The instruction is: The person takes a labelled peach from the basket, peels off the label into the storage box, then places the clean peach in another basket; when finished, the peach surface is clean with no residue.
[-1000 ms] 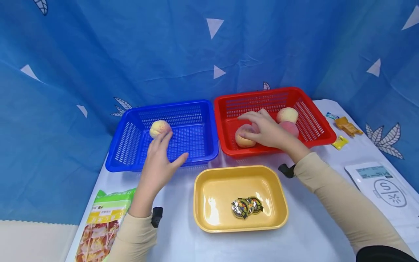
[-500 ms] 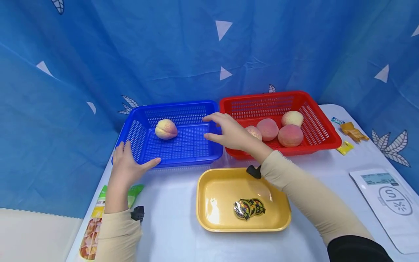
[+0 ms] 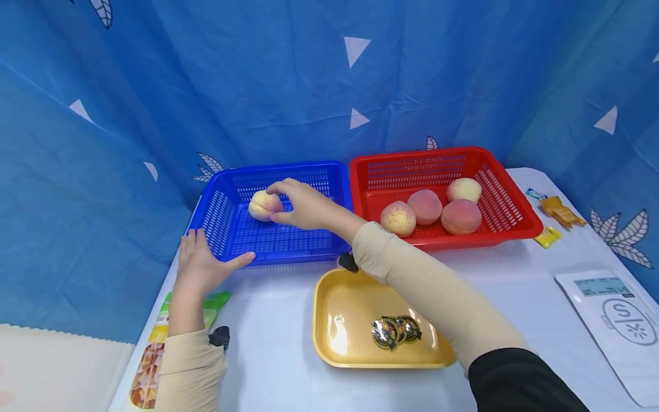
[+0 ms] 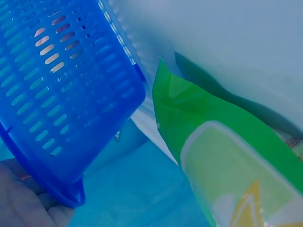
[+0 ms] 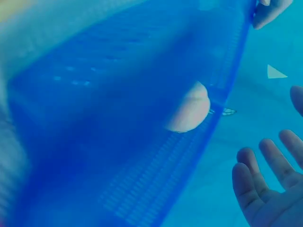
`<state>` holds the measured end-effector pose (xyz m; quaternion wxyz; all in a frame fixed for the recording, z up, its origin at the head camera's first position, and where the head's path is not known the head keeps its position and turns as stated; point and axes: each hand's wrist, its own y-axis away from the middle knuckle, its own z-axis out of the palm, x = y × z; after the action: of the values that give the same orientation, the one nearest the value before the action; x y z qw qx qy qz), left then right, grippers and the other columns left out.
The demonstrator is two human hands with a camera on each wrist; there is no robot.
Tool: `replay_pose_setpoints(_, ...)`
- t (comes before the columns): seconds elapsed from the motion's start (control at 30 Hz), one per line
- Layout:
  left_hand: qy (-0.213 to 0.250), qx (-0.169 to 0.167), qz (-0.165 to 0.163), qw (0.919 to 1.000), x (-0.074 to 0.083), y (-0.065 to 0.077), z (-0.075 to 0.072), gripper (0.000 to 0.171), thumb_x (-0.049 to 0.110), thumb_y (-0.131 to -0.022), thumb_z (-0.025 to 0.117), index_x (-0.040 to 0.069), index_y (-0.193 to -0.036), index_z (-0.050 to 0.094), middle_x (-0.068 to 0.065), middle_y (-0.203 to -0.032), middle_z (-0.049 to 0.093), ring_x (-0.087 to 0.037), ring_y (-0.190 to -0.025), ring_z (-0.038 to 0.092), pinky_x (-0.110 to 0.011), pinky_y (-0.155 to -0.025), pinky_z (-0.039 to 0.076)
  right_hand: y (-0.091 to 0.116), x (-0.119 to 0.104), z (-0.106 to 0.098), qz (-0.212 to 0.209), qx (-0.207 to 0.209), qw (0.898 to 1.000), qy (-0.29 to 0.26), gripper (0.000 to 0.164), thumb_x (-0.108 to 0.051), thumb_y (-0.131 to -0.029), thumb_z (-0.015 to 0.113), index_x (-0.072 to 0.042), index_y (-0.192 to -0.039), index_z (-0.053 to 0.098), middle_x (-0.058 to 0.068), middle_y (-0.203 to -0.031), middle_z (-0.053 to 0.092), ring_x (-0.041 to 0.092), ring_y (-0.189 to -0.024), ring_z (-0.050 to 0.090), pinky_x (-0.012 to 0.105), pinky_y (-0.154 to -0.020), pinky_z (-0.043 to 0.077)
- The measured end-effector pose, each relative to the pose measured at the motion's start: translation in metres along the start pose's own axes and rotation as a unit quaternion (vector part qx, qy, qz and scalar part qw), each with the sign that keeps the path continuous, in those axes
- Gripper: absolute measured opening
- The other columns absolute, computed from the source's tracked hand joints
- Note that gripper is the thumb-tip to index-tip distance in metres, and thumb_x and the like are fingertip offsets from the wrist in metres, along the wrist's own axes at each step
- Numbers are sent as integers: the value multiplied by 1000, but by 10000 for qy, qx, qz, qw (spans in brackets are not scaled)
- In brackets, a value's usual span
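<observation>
A yellow-pink peach [image 3: 264, 206] sits in the blue basket [image 3: 288, 252]. My right hand [image 3: 304, 206] reaches over this basket from the right, thumb and fingers spread at the peach's right side. In the right wrist view, a gap shows between the relaxed fingers [image 5: 272, 165] and the peach [image 5: 191, 111]. At the basket's front left corner is my left hand [image 3: 201, 269], fingers extended along the outside and thumb stretched toward the front rim. The left wrist view has its fingers right at the rim, partly hidden behind it.
Several peaches lie in the red basket [image 3: 494, 234] on the right. A yellow tray [image 3: 329, 355] with round foil packets [image 3: 393, 332] stands in front. A green food bag [image 3: 218, 303] lies under the left forearm. Snack packets [image 3: 561, 212] and a white scale [image 3: 607, 337] are at right.
My right hand has travelled left from the red basket to the peach in the blue one. My left hand has moved from over the blue basket to its front left corner.
</observation>
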<state>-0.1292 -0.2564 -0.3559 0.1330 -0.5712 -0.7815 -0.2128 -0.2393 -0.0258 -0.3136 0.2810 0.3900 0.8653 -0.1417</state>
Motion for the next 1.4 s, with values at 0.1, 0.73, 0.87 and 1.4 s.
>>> replay_pose_setpoints(0.1,34,23,-37,10000,-2,0,0,143,77,-71,69,-2,-155,-14,-30,-161,-16,-50,-148,-17,-74,-114,7,-12,-9,-4,-9,-130,9999,79,57,-33,-96,65,-19,-147,45,2,-150,46,21,-142,42,39,-116,41)
replay_pose_setpoints(0.73,-62,48,-97,9999,-2,1,0,145,78,-69,70,-4,-155,-13,-31,-162,-13,-49,-150,-12,-70,-117,9,-73,6,-3,246,-1282,9819,1369,54,-21,-102,53,-19,-153,37,9,-156,38,27,-146,37,43,-120,33)
replay_pose_setpoints(0.87,-44,91,-85,9999,-3,-1,2,145,79,-68,70,-3,-155,-13,-29,-163,-12,-48,-150,-12,-69,-118,9,-79,7,5,199,-1505,9759,1567,57,-22,-102,54,-20,-155,35,10,-160,33,30,-147,35,46,-121,31)
replay_pose_setpoints(1.4,-33,61,-126,9999,2,1,3,145,79,-69,69,-2,-156,-13,-27,-163,-14,-47,-151,-13,-69,-118,7,-86,29,27,-246,-1300,9850,1103,39,-17,-100,58,-19,-137,49,7,-138,47,22,-116,53,37,-104,47)
